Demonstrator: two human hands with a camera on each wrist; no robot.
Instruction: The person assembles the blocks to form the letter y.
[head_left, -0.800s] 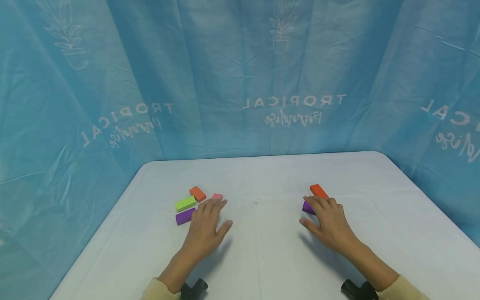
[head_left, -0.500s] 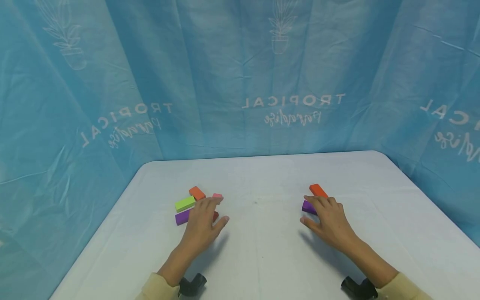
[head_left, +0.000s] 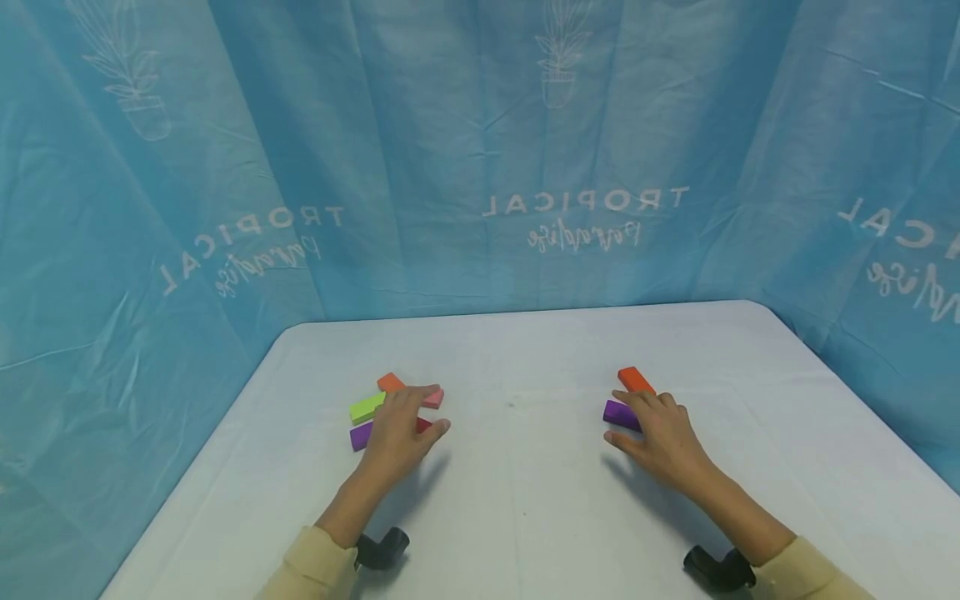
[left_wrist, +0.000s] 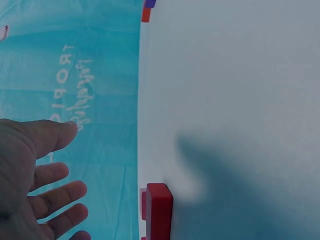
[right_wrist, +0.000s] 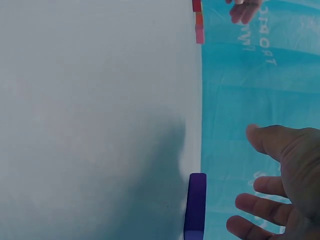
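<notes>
My left hand (head_left: 396, 429) hovers over a group of small blocks, fingers relaxed and spread, holding nothing. Beneath or beside it lie a lime green block (head_left: 365, 408), a purple block (head_left: 361, 436), an orange block (head_left: 389, 382) and a pink block (head_left: 432, 400), each partly covered by the hand. A red block (left_wrist: 159, 212) shows whole-coloured below the hand in the left wrist view. On the other side, my right hand (head_left: 662, 435) hangs with loosely bent fingers beside a second purple block (head_left: 621, 415); an orange-red block (head_left: 635, 380) lies just beyond its fingertips.
Both block groups lie on a white-covered table (head_left: 517, 500) with rounded far corners. A blue printed curtain (head_left: 480, 167) surrounds its back and sides. Black wrist devices (head_left: 382, 550) sit at both sleeves, and the hands cast shadows on the cloth.
My left hand has drifted left and slightly forward, uncovering more of the pink and red blocks while covering more of the orange one. The right hand has barely shifted, showing more of its purple block.
</notes>
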